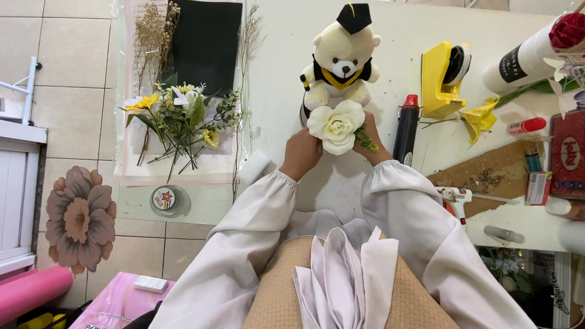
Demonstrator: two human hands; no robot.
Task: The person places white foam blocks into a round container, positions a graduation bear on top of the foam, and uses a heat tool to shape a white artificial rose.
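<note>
White table (390, 30) over a tiled floor holds a bear (340, 58) in a graduation cap. Just below it, touching its feet, a cream rose (335, 125) sits between both hands. Left hand (301, 153) and right hand (372, 138) close around its sides; the fingers seem curled under the petals, mostly hidden. Flowers (179, 113) lie left, a black lighter (406, 129) right.
</note>
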